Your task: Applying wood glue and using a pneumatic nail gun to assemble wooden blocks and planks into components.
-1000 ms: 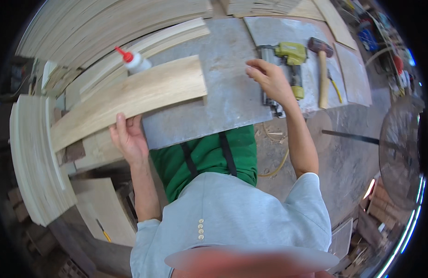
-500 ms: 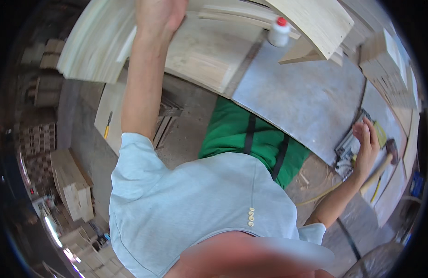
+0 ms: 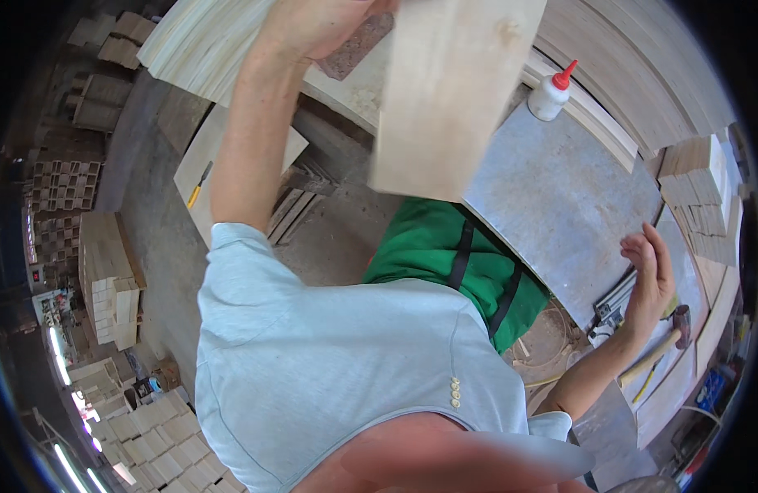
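Observation:
A pale wooden board [image 3: 453,107] hangs at an angle over the bench edge, slightly blurred. My left hand [image 3: 330,25] reaches up to the top of the view, its fingertips meeting the board's upper left edge; the picture's rim cuts off part of the grip. Beneath that hand is a brown, rough-looking block [image 3: 358,51]. My right hand [image 3: 650,283] is raised with loosely bent fingers, holding nothing visible. Below and beside it lie a metal tool [image 3: 610,312], partly hidden, and a mallet [image 3: 683,324] with a pale handle.
A white bottle with a red nozzle [image 3: 550,99] stands on the grey metal benchtop [image 3: 564,189]. Curved wooden slats [image 3: 633,66] lie behind it, and stacked wooden blocks [image 3: 693,181] are at right. A yellow-handled tool [image 3: 200,185] rests on a panel at left.
The board has swung from the upper right to the middle, now showing its broad face. The brown block has come into view under my left hand. My right hand stays by the tools.

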`<state>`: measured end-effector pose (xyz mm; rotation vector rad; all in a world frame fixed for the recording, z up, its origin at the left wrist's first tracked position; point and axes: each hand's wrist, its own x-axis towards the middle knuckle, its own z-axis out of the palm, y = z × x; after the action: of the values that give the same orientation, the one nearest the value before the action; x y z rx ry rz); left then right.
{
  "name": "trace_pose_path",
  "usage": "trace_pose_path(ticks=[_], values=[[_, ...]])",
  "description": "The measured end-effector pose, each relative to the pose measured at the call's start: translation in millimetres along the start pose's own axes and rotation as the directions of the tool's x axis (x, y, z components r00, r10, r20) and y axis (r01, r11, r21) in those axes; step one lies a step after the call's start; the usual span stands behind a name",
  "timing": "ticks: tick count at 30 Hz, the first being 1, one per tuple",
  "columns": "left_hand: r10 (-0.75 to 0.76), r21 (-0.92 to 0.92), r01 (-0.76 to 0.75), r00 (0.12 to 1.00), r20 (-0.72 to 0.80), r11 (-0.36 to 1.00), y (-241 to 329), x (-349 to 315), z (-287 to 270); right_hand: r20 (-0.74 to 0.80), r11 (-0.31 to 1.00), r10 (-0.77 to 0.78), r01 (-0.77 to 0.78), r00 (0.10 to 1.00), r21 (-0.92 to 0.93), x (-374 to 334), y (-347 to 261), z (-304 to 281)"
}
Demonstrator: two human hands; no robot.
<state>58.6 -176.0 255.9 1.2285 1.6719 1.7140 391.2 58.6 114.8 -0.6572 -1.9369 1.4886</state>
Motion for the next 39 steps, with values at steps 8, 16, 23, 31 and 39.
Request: trace_pose_path(ticks=[8, 16, 23, 31, 39], values=[[0.069, 0.341, -0.003, 0.981, -0.180, 0.940, 9.1, -2.6, -40.1, 0.449, 0.690, -0.323, 0.532, 0.833, -0.491, 32.4, 30.7, 203.9], [0.232, -0.122, -0.207, 0.939, 0.253, 0.971, -25.1, -9.8, -77.8, 0.649, 0.411, -0.127, 0.636, 0.750, -0.654, 54.7, 70.8, 313.4], [-0.264, 0.546, 0.162, 0.957, 0.115, 0.822, -9.0, 7.6, -20.8, 0.582, 0.426, -0.022, 0.534, 0.813, -0.730, 47.4, 57.0, 304.7], [-0.007, 0.470, -0.296, 0.841, 0.541, 0.832, -82.9, 48.9, 42.1, 0.540, 0.685, 0.176, 0.292, 0.823, -0.667, -14.3, 6.8, 138.6], [-0.149, 0.511, -0.242, 0.779, 0.609, 0.825, -135.0, 73.1, 46.3, 0.424, 0.682, 0.402, 0.044, 0.812, -0.730, -66.0, 0.3, 67.8]])
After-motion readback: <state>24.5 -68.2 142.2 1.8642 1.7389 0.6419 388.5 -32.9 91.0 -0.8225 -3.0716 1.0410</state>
